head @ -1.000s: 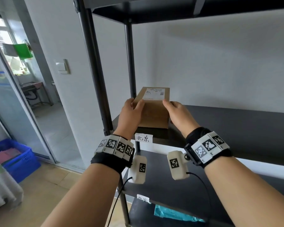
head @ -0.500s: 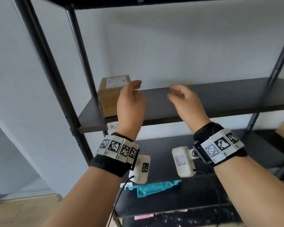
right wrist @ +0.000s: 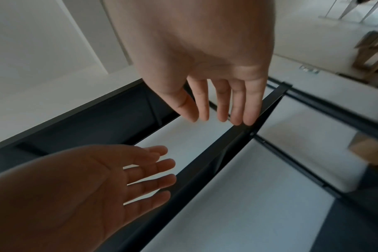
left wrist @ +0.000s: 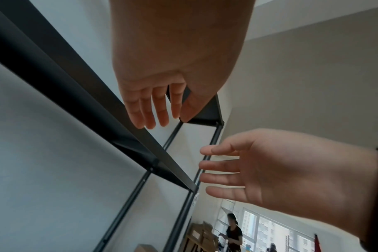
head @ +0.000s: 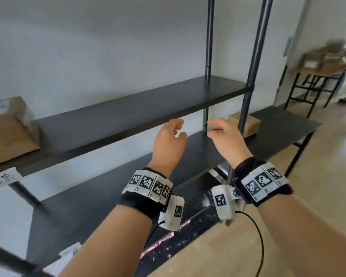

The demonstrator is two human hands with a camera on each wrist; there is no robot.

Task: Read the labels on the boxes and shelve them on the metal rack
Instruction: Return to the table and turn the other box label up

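A brown cardboard box (head: 8, 132) with a white label stands at the far left of the black metal rack's middle shelf (head: 128, 108). A paper tag (head: 2, 177) hangs on the shelf edge below it. My left hand (head: 180, 128) and right hand (head: 211, 128) hover side by side in front of the shelf edge, well to the right of that box. Neither holds anything. The left wrist view shows the left hand's fingers (left wrist: 158, 109) straight and relaxed. In the right wrist view, the right hand's fingers (right wrist: 222, 105) are the same. A second box (head: 250, 124) sits on the lower shelf behind the rack's right post.
The rack's right posts (head: 254, 62) stand just beyond my right hand. A blurred pile of boxes (head: 324, 58) lies on a dark-framed table at the far right. A person (left wrist: 233, 230) stands by boxes in the background. Tan floor lies to the right.
Both hands have let go of the box on the shelf and moved right along the rack. The view has swung right, leaving the box at the far left.
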